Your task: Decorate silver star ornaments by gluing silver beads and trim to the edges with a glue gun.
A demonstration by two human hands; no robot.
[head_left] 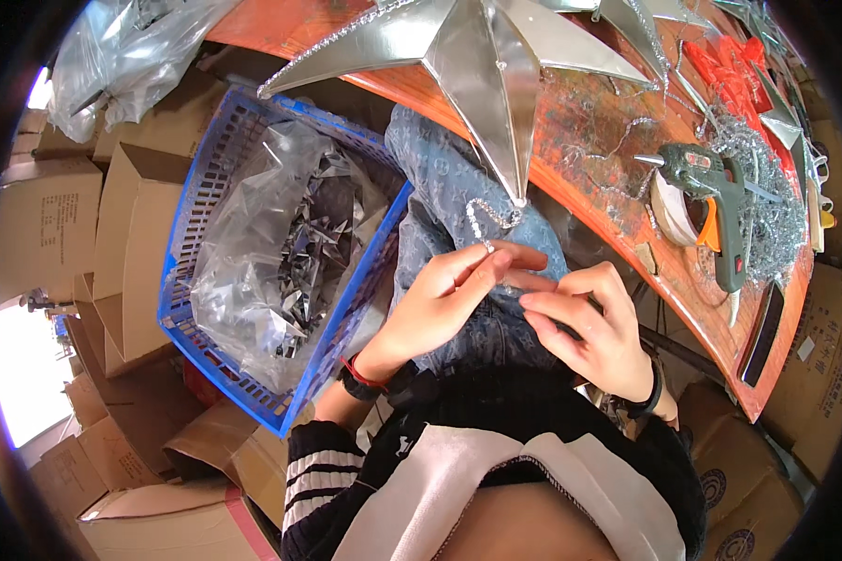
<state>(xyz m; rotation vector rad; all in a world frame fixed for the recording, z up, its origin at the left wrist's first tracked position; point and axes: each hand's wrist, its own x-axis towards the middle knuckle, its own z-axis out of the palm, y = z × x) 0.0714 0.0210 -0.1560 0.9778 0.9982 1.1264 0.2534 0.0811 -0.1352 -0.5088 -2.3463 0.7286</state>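
The strand (477,224) is sparkling silver. The star (477,70), over the near edge of the orange-red table (660,266), is mirror silver. Toward the table's right edge, the glue gun (733,201) is dark green with an orange trigger (710,226); the tinsel (775,234) is silver-grey. The bar (762,334) at the corner is black. The jeans (440,173) are blue, with a paler printed motif; the sleeve (323,472) is black, striped white.

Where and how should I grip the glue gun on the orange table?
Take the glue gun by its green handle, probably with the right hand, coming from the near edge of the table. The handle's butt points that way, and its long, slim shape suits a wrapped grip. The nozzle faces left; silver tinsel crowds the handle's right side.
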